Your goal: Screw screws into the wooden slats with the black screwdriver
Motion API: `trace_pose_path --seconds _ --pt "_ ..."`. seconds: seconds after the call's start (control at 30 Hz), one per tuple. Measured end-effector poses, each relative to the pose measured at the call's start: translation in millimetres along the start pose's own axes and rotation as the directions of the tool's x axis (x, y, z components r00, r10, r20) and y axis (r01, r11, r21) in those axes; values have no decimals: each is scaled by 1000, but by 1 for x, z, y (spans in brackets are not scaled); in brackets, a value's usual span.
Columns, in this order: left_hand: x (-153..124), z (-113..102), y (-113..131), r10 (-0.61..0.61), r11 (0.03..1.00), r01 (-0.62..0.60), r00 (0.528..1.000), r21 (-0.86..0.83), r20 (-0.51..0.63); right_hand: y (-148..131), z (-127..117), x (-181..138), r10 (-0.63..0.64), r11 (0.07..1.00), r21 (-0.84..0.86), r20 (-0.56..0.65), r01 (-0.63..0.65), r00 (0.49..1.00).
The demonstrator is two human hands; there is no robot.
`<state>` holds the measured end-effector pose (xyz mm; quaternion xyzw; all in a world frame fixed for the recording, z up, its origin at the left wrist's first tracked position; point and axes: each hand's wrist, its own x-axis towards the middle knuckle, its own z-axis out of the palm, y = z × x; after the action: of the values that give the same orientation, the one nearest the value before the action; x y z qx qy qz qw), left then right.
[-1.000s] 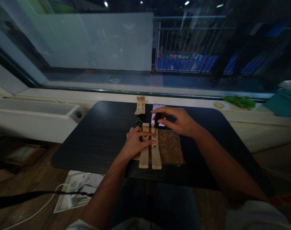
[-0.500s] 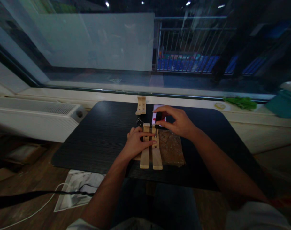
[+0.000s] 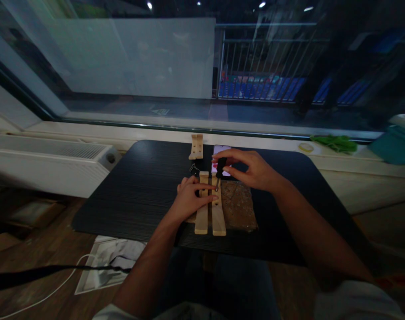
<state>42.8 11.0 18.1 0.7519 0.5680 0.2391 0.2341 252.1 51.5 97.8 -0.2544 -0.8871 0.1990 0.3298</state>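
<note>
Far left there's a white radiator (image 3: 49,153) under the big window (image 3: 138,58), with a sheet of paper (image 3: 109,262) on the wood floor near it. The dark surface (image 3: 138,195) sits in the middle. The left hand (image 3: 189,200) lies flat on two wooden slats (image 3: 210,218), grip open, fingers just pressing down. The slats lie side by side, partly over a brown mat (image 3: 238,206). The right hand (image 3: 252,171) has its grip closed on a little screwdriver (image 3: 219,168), tip down on the right slat. A phone (image 3: 221,149) lies just behind it, and a green cloth (image 3: 335,142) is on the sill far right.
</note>
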Motion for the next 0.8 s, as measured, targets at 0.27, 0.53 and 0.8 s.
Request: trace_pose_path --seconds 0.27,0.53,0.8 --pt "1 0 0 -11 1000 11 1000 12 5 2 -1 1 2 1000 20 -20 -1 1000" --pt "1 0 0 -5 1000 5 1000 6 5 4 6 1 4 1000 -8 -81 -5 997" --pt "2 3 -4 14 1000 -14 1000 12 -21 4 7 2 27 999 25 -91 -25 996"
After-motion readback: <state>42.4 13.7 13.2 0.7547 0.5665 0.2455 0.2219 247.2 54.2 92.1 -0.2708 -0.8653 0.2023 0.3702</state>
